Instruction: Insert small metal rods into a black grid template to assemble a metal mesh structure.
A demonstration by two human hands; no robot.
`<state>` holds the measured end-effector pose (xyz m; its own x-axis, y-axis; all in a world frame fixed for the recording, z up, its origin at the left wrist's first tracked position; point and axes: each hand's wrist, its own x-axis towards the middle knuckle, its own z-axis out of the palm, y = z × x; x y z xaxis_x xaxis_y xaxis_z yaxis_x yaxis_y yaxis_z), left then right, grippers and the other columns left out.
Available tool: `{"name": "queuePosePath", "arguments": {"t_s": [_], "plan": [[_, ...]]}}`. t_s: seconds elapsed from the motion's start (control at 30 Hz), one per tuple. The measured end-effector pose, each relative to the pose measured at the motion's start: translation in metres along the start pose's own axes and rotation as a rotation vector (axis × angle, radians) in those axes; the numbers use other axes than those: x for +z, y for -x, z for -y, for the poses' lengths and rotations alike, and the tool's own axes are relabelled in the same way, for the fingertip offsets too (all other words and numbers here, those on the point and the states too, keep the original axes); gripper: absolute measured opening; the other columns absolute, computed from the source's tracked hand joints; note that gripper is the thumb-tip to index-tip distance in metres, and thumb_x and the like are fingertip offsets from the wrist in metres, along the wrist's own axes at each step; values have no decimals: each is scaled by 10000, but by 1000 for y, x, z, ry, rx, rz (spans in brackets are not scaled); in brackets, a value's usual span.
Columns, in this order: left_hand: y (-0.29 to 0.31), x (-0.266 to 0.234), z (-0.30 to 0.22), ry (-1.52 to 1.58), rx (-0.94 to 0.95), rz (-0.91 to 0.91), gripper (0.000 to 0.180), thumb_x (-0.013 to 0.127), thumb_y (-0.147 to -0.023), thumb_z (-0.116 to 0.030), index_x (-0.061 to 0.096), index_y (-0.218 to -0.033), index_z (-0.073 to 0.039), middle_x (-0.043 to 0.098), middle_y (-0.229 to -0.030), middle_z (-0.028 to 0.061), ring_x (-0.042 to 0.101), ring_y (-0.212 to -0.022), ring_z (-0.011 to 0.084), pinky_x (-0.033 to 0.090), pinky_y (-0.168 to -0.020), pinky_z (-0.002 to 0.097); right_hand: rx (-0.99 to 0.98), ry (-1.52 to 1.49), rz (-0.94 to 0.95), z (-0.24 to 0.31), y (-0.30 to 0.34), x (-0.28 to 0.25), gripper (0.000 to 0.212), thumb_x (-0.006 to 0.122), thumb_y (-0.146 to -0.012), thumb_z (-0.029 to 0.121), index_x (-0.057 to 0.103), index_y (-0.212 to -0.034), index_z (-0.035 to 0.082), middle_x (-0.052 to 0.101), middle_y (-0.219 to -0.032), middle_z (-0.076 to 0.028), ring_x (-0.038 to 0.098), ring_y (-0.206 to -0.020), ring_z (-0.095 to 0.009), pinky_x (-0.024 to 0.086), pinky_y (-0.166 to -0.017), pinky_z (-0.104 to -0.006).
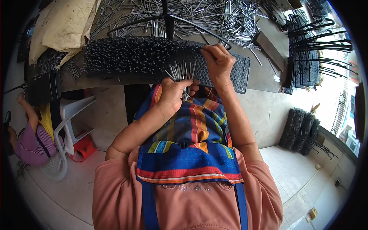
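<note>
Looking down through the head view, I am watching a person working at a grey table (pixel 276 46) with two bare hands. Just off centre towards twelve o'clock, the left hand (pixel 172 92) is clamping a bundle of thin metal rods (pixel 179 73), their upper ends fanning out above the thumb and their lower ends showing beneath it. At one o'clock, the right hand (pixel 219 61) is hovering or resting over a perforated black panel (pixel 241 73), thumb and forefinger coming together; I cannot tell whether a rod is sitting between them. The panel is stretching from ten o'clock to two, its left part bristling with upright pins (pixel 126 55), its right end showing bare holes. Beyond it, at twelve, loose rods (pixel 191 15) are lying in a heap behind a black bar frame (pixel 169 27). A tan sheet (pixel 63 25) is draping at ten, black racks (pixel 306 65) are standing at two, and more dark racks (pixel 297 130) are leaning just past three. Nearer nine, a co-worker (pixel 34 143) in a purple top is sitting on a pale chair (pixel 59 161).
</note>
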<state>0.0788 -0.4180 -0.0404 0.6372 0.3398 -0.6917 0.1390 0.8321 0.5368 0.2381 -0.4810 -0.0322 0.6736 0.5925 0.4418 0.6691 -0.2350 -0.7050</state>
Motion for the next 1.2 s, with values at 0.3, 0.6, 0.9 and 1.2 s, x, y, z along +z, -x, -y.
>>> {"name": "queuePosePath", "arguments": {"t_s": [0.3, 0.6, 0.9, 1.2], "plan": [[-1, 3, -4, 74, -20, 5, 127, 649, -823, 29, 655, -949, 7, 714, -827, 134, 692, -675, 209, 540, -567, 297, -184, 277, 159, 7, -20, 0, 113, 750, -776, 112, 726, -884, 86, 604, -703, -57, 616, -602, -289, 484, -532, -359], [-3, 5, -6, 98, 37, 90, 154, 656, -820, 63, 661, -962, 5, 713, -843, 125, 697, -688, 203, 551, -561, 293, 481, -251, 236, 8, 7, -20, 110, 732, -816, 108, 735, -900, 37, 621, -647, -8, 579, -578, -99, 427, -516, -288], [12, 10, 1, -8, 54, 122, 206, 619, -872, 30, 645, -1075, 6, 713, -869, 132, 710, -726, 227, 600, -626, 335, 818, -716, 319, 4, 22, -40, 65, 706, -829, 25, 658, -787, 12, 585, -634, 20, 468, -517, -38, 350, -476, -209], [32, -35, 32, -291, -88, 330, 192, 530, -884, 11, 617, -1047, 62, 694, -852, 155, 695, -722, 213, 582, -671, 306, 333, -389, -196, -30, 14, -18, 88, 741, -792, -24, 702, -860, 17, 620, -724, 25, 511, -608, -34, 392, -550, -188]]}}
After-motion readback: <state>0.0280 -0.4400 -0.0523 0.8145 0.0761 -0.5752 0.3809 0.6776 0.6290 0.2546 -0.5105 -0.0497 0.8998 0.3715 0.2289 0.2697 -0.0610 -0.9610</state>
